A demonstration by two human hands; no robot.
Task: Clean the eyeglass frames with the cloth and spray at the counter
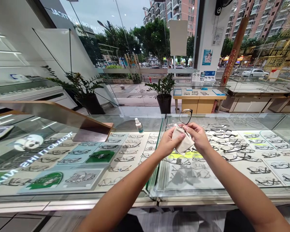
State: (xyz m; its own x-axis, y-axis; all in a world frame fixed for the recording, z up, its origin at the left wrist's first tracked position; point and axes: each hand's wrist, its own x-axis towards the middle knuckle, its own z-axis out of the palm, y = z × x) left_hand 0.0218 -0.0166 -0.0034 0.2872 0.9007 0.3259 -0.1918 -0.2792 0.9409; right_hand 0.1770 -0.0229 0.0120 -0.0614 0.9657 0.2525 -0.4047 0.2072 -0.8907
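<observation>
My left hand (169, 142) is closed on a pale cleaning cloth (184, 144), thumb pressed across its front. Close beside it, my right hand (198, 136) pinches a pair of dark-framed eyeglasses (186, 116) and also touches the cloth. One lens stands up above my fingers; the rest of the frame is hidden by the hands and cloth. Both hands are over the glass display counter (159, 185). A small white spray bottle (139, 125) with a teal label stands on the glass to the left of my hands.
Several eyeglasses (241, 156) lie on the counter to the right of my hands, with more rows in the case. A wooden-edged panel (87, 124) slants over the left side. Beyond the counter are potted plants (164, 100), a small display table (199, 96) and street windows.
</observation>
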